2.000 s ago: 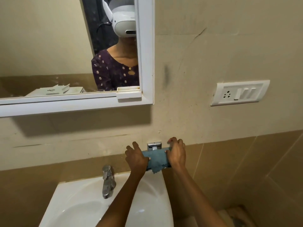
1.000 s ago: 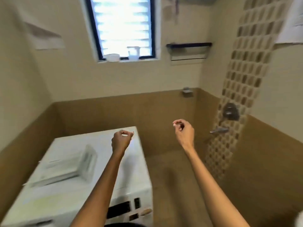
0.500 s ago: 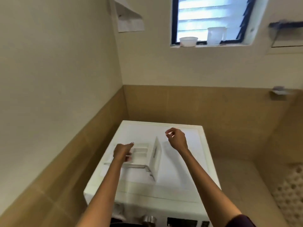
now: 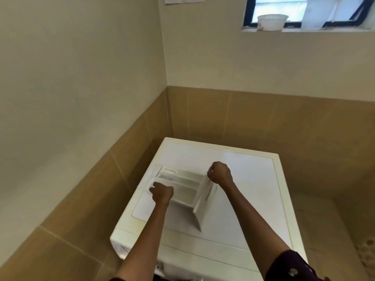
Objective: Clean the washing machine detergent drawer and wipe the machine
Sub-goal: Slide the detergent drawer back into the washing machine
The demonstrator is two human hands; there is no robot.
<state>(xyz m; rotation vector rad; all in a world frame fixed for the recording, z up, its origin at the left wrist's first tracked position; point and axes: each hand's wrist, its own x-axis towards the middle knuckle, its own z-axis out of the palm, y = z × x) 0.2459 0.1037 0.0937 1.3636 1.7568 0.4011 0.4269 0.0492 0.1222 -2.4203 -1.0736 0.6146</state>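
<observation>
the drawer [image 4: 182, 185] lies on the washing machine [image 4: 243, 179] at centre frame — the right hand [image 4: 220, 173] clenches its front panel's far end. the left hand [image 4: 162, 192] curls at its left wall; grip unclear.

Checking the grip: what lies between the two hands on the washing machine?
Head view: the detergent drawer, compartments facing up, lies between the left hand and right hand, atop the washing machine.

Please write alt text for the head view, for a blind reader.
The left hand and right hand, fingers curled, are at a white plastic detergent drawer lying on top of a white washing machine in a tiled corner; whether they grip it is unclear. A round white bowl stands on the window sill.
</observation>
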